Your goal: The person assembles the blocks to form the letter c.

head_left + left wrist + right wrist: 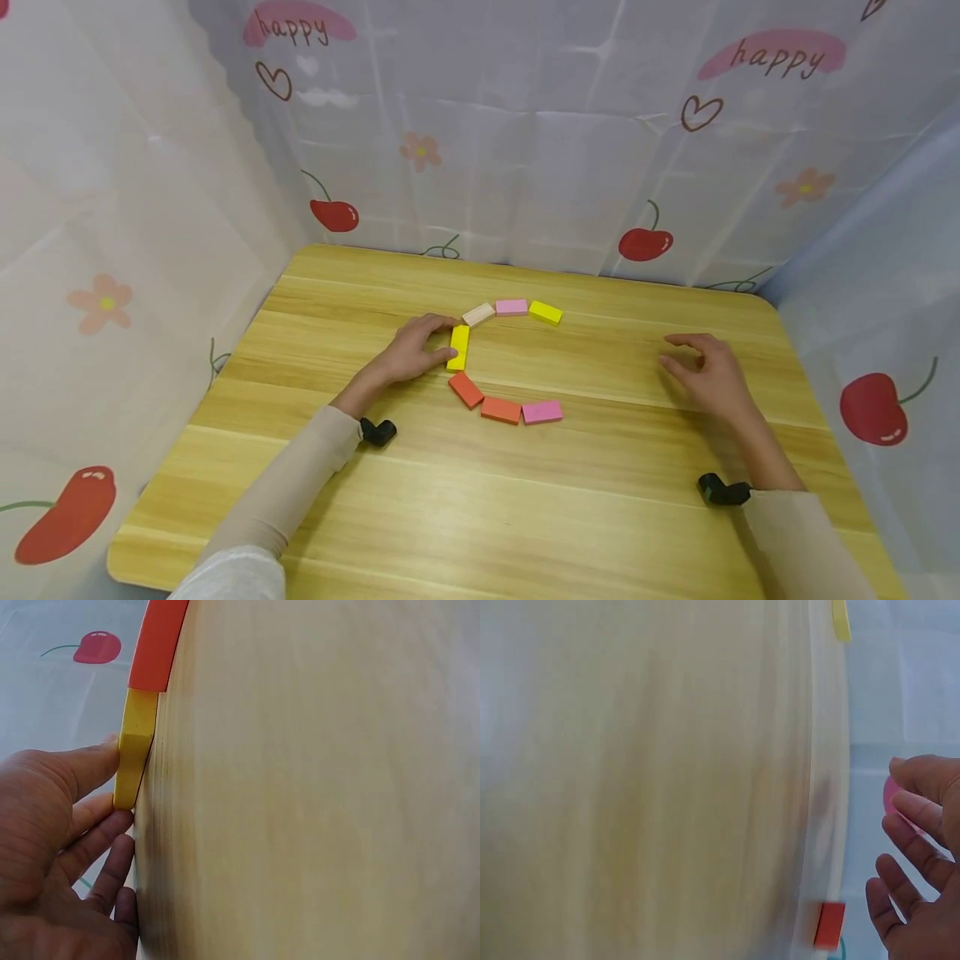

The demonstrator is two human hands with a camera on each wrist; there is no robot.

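Note:
Seven flat wooden blocks form a C on the table. My left hand [411,348] pinches the yellow block [461,340] on the C's left side, thumb at its edge and a finger by its far end. Above it lie a plain wood block [478,314], a pink block [512,307] and another yellow block [546,313]. Below come two red-orange blocks [501,409] and a second pink block [542,412]. To the right, over the table, my right hand [712,379] hovers with fingers loosely bent, holding nothing. A red block [829,925] shows near it in the right wrist view.
The wooden table [487,508] has rounded corners. A pale curtain [510,183] printed with cherries, flowers and hearts hangs behind it and along both sides. Black camera mounts [378,432] sit at both wrists, low over the tabletop.

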